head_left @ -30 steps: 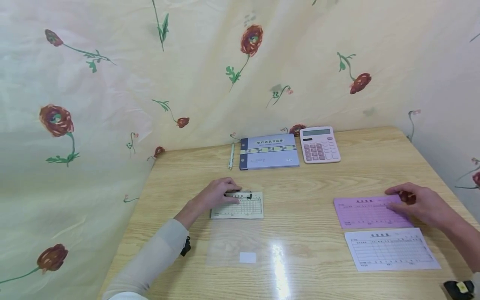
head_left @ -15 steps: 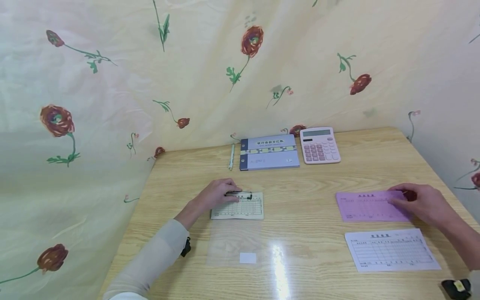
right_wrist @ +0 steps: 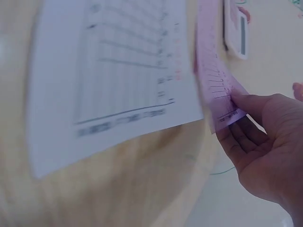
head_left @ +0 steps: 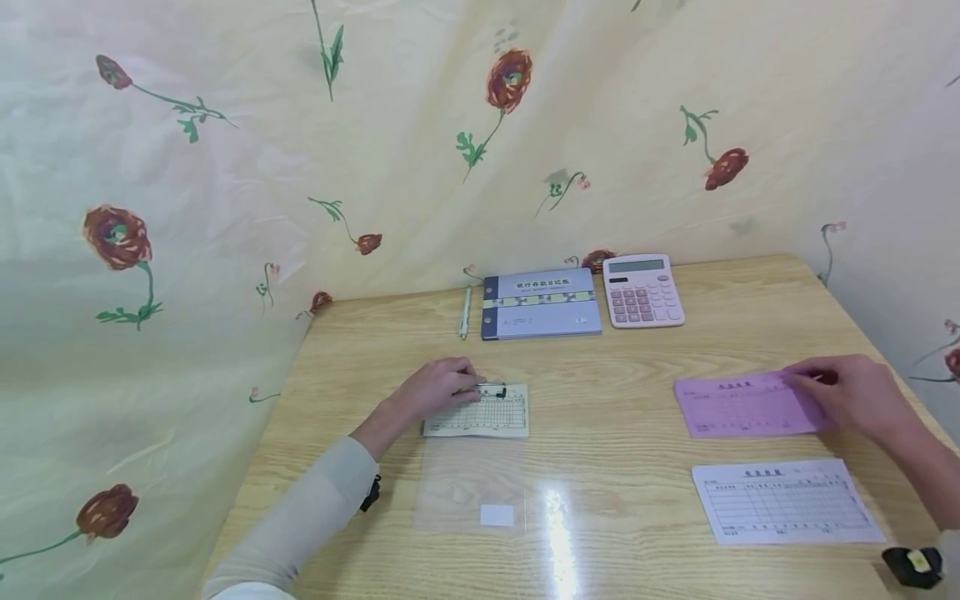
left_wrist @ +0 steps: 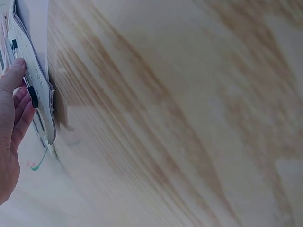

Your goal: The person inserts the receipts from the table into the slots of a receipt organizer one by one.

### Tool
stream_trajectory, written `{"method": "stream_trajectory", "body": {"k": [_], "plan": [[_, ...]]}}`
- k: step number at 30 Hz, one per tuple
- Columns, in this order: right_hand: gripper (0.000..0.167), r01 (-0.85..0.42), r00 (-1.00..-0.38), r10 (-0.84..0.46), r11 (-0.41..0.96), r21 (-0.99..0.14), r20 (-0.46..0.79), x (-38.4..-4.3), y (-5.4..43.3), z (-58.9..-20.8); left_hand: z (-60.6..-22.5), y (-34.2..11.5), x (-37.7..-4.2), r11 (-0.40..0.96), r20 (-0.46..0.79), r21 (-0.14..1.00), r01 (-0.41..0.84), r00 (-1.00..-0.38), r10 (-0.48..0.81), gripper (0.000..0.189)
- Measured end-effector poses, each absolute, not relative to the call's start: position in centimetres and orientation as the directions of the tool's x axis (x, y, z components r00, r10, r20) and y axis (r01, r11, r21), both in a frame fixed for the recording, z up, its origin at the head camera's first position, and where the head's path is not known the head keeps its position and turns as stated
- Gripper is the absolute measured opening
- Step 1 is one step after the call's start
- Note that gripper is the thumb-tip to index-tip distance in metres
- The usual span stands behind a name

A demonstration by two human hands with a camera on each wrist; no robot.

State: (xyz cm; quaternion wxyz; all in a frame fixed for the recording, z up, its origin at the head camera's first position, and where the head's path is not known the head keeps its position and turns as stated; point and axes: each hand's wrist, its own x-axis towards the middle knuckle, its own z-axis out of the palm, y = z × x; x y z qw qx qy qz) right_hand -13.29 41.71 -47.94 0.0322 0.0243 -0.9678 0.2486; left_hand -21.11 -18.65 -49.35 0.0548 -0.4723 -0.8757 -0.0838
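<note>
Head view, L hand (head_left: pixel 435 389): fingers pinched at the clip (head_left: pixel 501 392) on the form pad (head_left: pixel 491 416). Pad's left of centre on the wood table (head_left: pixel 607 433), w/ a clear sheet (head_left: pixel 450 492) showing on its near side. If that pinch slackens unevenly, I'd guess the clip could twist & the forms fan out.
Head view, R hand (head_left: pixel 862 400): grasping the right end of the purple slip (head_left: pixel 738 410), which is over on the right side, beyond the white slip (head_left: pixel 783 504), a strip of wood betw. them.
Head view, calculator (head_left: pixel 643 292): at the back beside the ledger (head_left: pixel 542 304) & pen (head_left: pixel 465 314), well apart from both hands; low risk imo.
Left wrist view, clip: thumb on one side, other fingers on the other; I read it as a pinch, can't tell how firm. Hand's partly cropped, so a slip here could be hard for me to spot.
Right wrist view, purple slip: thumb on the printed face, fingers behind; end curves up toward the hand. Thin paper held at one end only, so a quick tug could prob. crease or tear it.
Right wrist view, white slip: print's blurry, no fingers on it. If R hand swings low, it could get dragged askew.
</note>
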Motion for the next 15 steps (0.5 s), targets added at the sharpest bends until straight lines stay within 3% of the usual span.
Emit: {"method": "stream_trajectory", "body": {"k": [9,15], "plan": [[0.026,-0.165,-0.986,-0.119,0.84,-0.518,0.121,-14.4,38.8,-44.4,-48.7,-18.3,-21.0,0.56,0.123,0.099,0.822,-0.569,0.813,0.027],[0.033,-0.16,-0.984,-0.171,0.771,-0.616,0.041,-14.7,35.6,-42.4,-48.3,-18.0,-21.2,0.598,0.05,0.109,0.794,-0.605,0.794,0.028]]}}
